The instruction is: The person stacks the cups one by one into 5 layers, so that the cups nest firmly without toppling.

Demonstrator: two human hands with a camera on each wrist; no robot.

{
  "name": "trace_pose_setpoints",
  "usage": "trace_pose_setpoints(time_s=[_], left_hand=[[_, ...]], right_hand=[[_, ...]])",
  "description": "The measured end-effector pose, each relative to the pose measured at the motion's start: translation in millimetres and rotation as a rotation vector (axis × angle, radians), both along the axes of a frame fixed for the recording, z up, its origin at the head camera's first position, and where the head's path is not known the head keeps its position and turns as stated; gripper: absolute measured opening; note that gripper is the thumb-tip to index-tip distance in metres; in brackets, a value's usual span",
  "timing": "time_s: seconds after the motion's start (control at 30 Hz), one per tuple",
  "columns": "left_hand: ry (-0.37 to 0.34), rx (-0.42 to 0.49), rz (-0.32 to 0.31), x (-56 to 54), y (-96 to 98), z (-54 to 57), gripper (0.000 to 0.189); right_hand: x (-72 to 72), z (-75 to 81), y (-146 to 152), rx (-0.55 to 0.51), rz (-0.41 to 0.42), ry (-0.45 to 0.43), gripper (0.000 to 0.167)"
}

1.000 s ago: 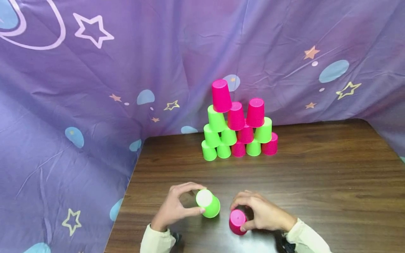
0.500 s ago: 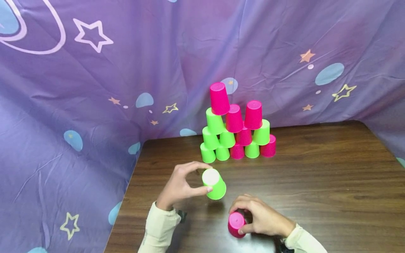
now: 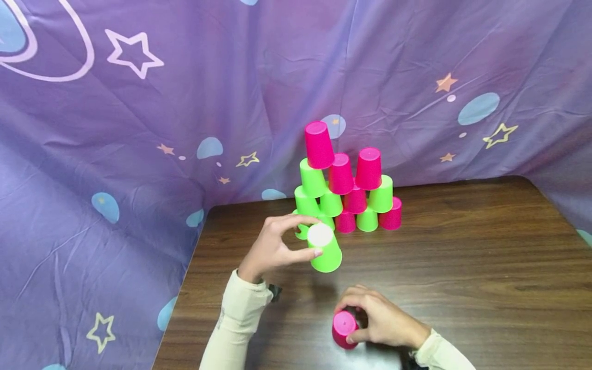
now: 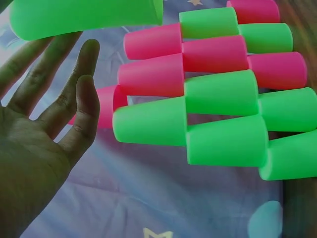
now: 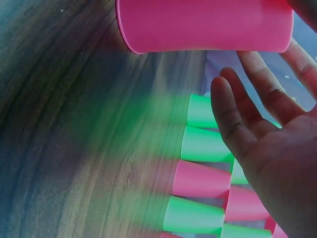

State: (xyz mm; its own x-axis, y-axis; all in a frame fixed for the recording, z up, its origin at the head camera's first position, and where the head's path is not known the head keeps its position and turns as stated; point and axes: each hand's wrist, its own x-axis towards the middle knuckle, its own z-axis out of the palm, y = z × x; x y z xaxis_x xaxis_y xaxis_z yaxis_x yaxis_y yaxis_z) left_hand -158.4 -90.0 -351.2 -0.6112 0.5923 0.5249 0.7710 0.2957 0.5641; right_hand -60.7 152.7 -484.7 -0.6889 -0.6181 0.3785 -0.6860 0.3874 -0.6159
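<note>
My left hand (image 3: 273,247) pinches an upside-down green cup (image 3: 326,257) between thumb and fingers, raised over the table in front of a cup pyramid. The same green cup (image 4: 84,17) crosses the top of the left wrist view. Nearer the front, my right hand (image 3: 384,317) grips an upside-down pink cup (image 3: 341,336) low at the tabletop. Its side fills the upper part of the right wrist view, where the pink cup (image 5: 203,25) meets the fingers. The pyramid stacks green and pink cups mouth down, with one pink cup (image 3: 319,146) on the top left.
The pyramid's base row includes a pink cup (image 3: 390,215) at its right end; my left hand and held cup partly hide the left end. A brown wooden table (image 3: 462,257) lies underneath. Close behind the stack hangs a purple curtain (image 3: 259,92) with stars.
My left hand has lifted the green cup and carried it forward and slightly right, toward the pyramid. The right hand and its pink cup have stayed nearly in place.
</note>
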Motion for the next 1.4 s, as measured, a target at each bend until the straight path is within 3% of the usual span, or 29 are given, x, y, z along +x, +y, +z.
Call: trace_pose_setpoints(time_s=[0.27,0.53,0.9,1.07,1.4], left_hand=[[0.035,-0.01,0.04,-15.9,12.8,21.7,0.045],[-0.013,-0.022,0.028,-30.1,27.3,43.0,0.044],[-0.009,-0.023,0.002,-55.2,46.6,63.1,0.041],[0.003,-0.023,-0.008,-61.1,50.7,72.6,0.043],[0.032,-0.135,-0.01,-75.5,65.6,101.9,0.042]], right_hand=[[1.1,0.1,-0.8,-0.02,0.009,0.038,0.052],[2.0,-2.2,-0.9,-0.025,0.015,0.051,0.051],[1.3,-2.4,2.6,-0.036,0.009,0.038,0.051],[1.9,-2.8,-0.2,-0.035,0.017,0.038,0.05],[3.2,-2.2,-0.8,-0.022,0.0,0.01,0.05]])
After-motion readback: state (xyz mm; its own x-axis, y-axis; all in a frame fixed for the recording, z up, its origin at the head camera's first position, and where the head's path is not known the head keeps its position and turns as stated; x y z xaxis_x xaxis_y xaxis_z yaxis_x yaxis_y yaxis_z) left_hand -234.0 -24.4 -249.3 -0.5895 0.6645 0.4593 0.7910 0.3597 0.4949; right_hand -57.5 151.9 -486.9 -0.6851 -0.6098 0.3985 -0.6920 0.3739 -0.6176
